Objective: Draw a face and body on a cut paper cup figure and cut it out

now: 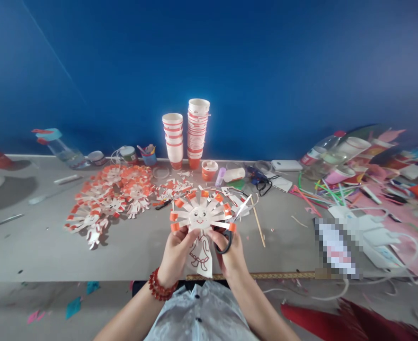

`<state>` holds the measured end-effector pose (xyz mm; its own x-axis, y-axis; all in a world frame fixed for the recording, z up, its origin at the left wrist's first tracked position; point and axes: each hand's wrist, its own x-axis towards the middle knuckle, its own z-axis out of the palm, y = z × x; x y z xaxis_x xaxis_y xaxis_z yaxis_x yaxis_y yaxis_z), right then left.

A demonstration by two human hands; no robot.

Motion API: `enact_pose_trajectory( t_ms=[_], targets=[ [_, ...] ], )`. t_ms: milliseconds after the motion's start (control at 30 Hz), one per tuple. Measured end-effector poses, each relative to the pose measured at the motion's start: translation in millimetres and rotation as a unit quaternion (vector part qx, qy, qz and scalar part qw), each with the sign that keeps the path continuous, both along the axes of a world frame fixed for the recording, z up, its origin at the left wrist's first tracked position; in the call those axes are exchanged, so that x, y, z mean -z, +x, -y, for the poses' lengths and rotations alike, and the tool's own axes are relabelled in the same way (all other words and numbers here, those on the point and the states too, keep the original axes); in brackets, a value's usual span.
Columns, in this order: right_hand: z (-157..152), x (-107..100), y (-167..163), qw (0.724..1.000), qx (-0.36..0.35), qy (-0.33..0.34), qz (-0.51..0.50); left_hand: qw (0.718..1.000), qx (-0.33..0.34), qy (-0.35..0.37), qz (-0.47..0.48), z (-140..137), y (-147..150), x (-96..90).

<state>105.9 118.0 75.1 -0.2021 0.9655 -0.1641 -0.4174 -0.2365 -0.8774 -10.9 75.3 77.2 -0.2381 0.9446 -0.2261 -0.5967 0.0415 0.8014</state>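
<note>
A: Where is the thing which the person works with?
B: The paper-cup doll is held above the front part of the grey surface, in front of the person's shirt. It has a smiling face, and around this face spread white strips with orange ends

A: And the fingers, how do they stand?
B: The left hand is pinching, with the thumb just below the face. The right hand pinches from the other side, its thumb near the first one. Below the thumbs hangs a paper body with a dress drawn on it; the joint itself is partly covered

A: Does the right hand carry something more?
B: Yes, black-handled scissors; one ring of the handle shows beside the fingers, but which finger goes through it cannot be told

A: What lies about the hands?
B: To the left is a pile of similar dolls, overlapping one another. Behind stand two stacks of paper cups, the shorter and the taller, and near them a small cup with white pieces inside. A thin wooden stick lies to the right
</note>
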Motion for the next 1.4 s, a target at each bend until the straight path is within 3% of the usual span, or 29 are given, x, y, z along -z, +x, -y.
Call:
enact_pose_trajectory(
  t_ms=[133,400,633,933,1100,1400],
  targets=[
    [-1.7,-4.5,-0.8,0.999,-0.021,0.005,-0.042,0.999,0.02,-0.019,0.035,-1.5,0.7,-3.7],
    [-3.8,-9.5,2.1,0.999,-0.006,0.03,-0.024,0.998,0.008,-0.035,0.058,-1.5,5.3,-4.6],
    [-3.6,-15.0,-2.8,0.994,-0.036,-0.077,-0.075,0.999,-0.04,0.011,-0.014,0.6,7.4,4.2],
    [-7.5,-8.9,-1.7,0.993,-0.022,-0.084,-0.077,0.997,-0.024,-0.001,-0.072,-3.8,-0.6,10.8],
    [-7.3,-7.1,-0.6,0.996,-0.02,-0.068,-0.062,0.994,0.002,0.047,-0.098,-9.2,-2.7,6.7],
    [-10.3,-3.2,6.6,0.98,-0.032,-0.174,-0.094,0.972,-0.035,0.052,-0.226,-9.7,-10.2,11.2]
  ],
)
